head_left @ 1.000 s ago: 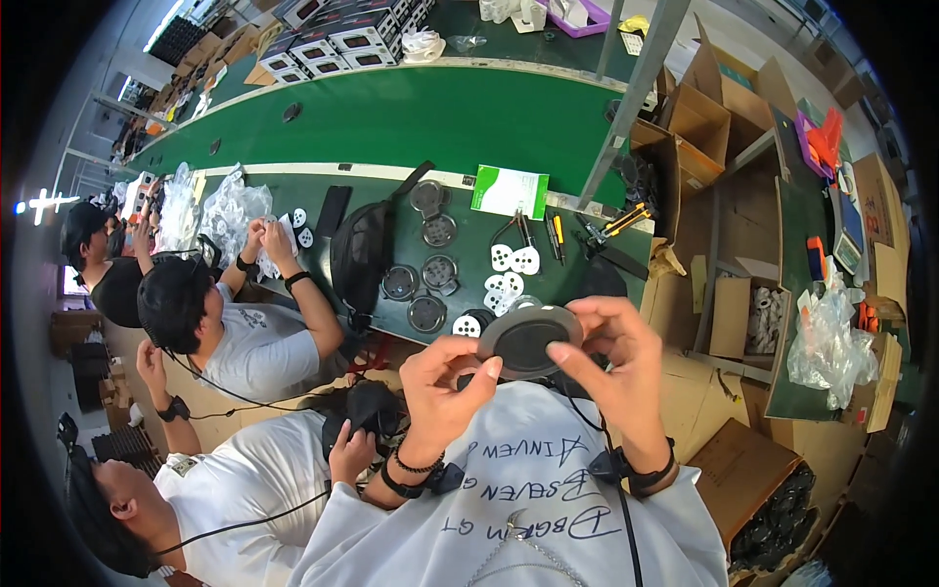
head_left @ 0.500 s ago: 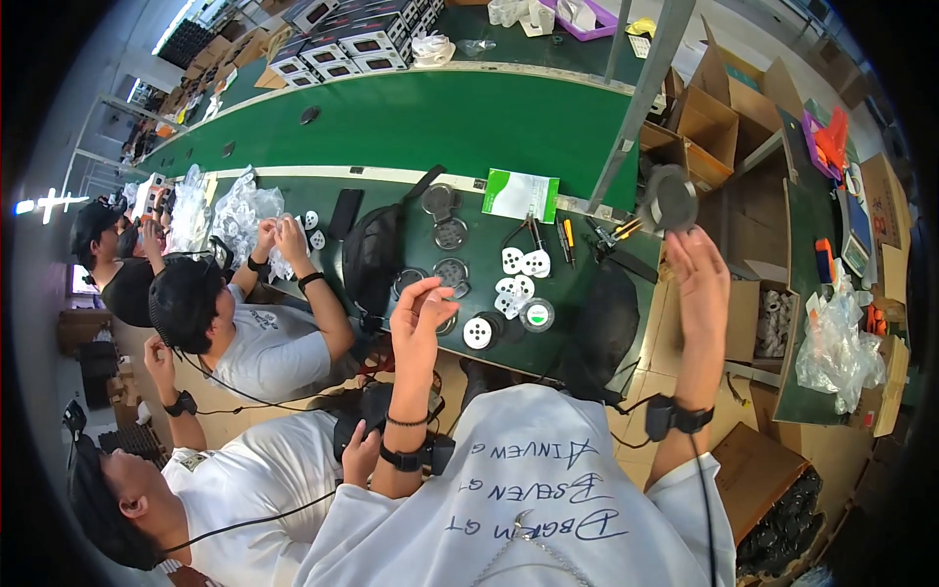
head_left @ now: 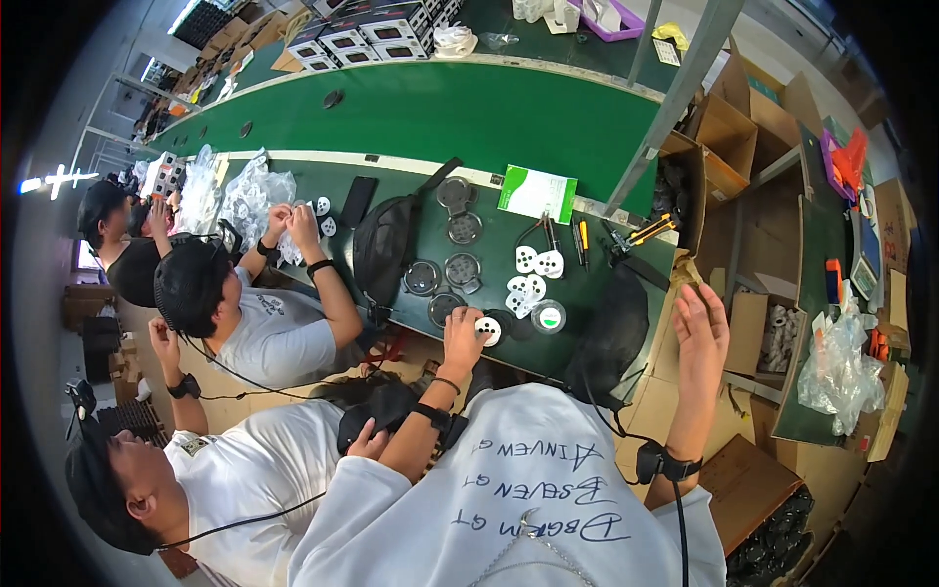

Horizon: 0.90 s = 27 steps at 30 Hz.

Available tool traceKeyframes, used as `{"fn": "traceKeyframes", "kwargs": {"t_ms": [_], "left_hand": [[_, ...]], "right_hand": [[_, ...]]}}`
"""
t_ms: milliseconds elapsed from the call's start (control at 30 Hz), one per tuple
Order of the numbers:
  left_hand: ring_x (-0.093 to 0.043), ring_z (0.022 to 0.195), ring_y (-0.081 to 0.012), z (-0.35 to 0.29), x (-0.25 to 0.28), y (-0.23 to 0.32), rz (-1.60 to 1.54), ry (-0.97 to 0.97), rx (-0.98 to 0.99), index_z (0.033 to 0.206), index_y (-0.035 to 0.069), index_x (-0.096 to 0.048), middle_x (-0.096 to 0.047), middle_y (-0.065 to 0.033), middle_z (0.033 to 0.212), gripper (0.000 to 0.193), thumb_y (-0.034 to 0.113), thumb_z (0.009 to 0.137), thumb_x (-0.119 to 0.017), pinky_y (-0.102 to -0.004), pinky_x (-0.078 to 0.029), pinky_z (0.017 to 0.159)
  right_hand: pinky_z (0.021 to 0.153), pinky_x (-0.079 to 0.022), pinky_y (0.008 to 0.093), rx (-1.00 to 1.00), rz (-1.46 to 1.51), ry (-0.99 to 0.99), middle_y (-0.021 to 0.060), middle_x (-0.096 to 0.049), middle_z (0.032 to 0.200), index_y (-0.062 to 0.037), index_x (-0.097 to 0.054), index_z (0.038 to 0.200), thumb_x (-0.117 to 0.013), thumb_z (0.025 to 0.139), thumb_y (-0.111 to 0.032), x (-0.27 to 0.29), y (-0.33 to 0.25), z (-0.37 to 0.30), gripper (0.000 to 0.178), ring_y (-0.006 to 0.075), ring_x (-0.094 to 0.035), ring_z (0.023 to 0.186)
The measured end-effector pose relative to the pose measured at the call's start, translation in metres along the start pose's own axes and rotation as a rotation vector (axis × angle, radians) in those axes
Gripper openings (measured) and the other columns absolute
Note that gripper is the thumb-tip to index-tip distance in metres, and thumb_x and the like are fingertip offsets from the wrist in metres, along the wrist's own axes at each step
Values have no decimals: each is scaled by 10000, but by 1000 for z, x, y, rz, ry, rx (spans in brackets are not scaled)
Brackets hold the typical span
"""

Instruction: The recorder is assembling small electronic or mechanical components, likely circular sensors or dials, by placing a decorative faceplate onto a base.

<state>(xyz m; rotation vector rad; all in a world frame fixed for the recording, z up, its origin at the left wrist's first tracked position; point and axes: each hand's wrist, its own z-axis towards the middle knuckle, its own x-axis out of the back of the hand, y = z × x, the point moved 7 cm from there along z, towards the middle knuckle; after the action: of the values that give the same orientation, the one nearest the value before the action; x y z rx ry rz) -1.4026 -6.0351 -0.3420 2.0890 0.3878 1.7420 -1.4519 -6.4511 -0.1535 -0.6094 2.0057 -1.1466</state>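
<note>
At the near edge of the green table, my left hand (head_left: 464, 342) has its fingertips closed on a white disc with dark holes (head_left: 489, 331). Dark round pieces (head_left: 505, 319) lie just beside that disc. My right hand (head_left: 700, 331) is off the table's right end, fingers stretched out and nothing in it. Close to my left hand are round dark cases with clear parts (head_left: 464, 272). White perforated discs (head_left: 526, 292) lie beyond, beside a round clear container with a green-and-white label (head_left: 549, 316).
A black bag (head_left: 383, 249) and a second black bag (head_left: 611, 328) flank the work area. Pens (head_left: 584, 242) and a green-white packet (head_left: 538, 194) lie farther back. A metal post (head_left: 675, 112) and open cartons (head_left: 726, 137) stand right. Co-workers sit at left.
My left hand has come down onto the white disc. The dark round piece has left my right hand, which has moved lower, and is no longer seen there. The view has shifted slightly.
</note>
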Motion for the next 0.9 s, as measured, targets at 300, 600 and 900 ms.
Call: {"fn": "traceKeyframes", "kwargs": {"t_ms": [300,600,900], "left_hand": [[-702,791,-175,-8,124,96,-944,-139,66,1211,27,-600,-713,-82,1001,283,67,940,-667,-277,-562,600],[-683,930,-128,-49,213,207,-1155,-332,-19,1331,-21,-563,-680,-95,1134,380,57,966,-635,-231,-592,640],[-682,971,-135,-54,210,215,-1182,-389,-35,1400,11,-537,-651,-72,1146,439,47,972,-628,-241,-598,675]], "right_hand": [[784,-562,236,-65,-283,-620,63,-721,996,3,-689,1107,-686,908,35,-93,7,-61,202,97,-674,874],[873,-570,277,-205,-69,-923,147,-734,1051,72,-660,1176,-701,882,81,-153,14,-103,297,158,-702,971],[814,-592,291,-249,-3,-845,162,-738,1023,89,-675,1143,-698,875,99,-142,10,-107,269,176,-720,900]]}}
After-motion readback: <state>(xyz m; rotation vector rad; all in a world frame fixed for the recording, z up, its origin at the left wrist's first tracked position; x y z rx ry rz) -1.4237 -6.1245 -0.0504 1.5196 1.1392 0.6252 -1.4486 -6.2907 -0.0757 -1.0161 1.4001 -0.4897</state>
